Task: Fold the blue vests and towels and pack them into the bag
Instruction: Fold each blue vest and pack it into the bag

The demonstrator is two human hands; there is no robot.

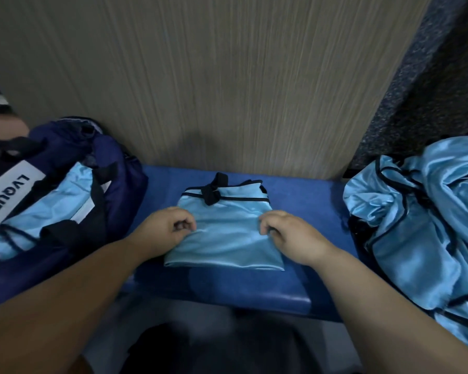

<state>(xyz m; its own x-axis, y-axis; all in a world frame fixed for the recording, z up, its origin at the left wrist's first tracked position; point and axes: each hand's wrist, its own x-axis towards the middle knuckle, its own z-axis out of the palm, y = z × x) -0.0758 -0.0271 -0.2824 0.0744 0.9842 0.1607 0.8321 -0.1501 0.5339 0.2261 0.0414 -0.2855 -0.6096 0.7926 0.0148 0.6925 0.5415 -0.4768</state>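
Left hand point(170, 225) and right hand point(287, 233) each clamp their grip on a side edge of the folded vest point(224, 236), lying on the worktop point(303, 201). The bag point(125, 179) sits open at left, blue cloth point(62, 195) inside; unfolded vests point(422, 225) heap at right.

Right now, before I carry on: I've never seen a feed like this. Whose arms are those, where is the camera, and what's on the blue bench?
There is no machine here. A person works with bare hands, and the single picture comes from a wide-angle camera on their head, looking forward and down. The left hand and right hand each pinch a side of the folded vest, light blue with dark trim, which lies on the blue bench. On the person's left sits the open navy bag, with light blue cloth already inside. On the right lies a pile of unfolded vests.
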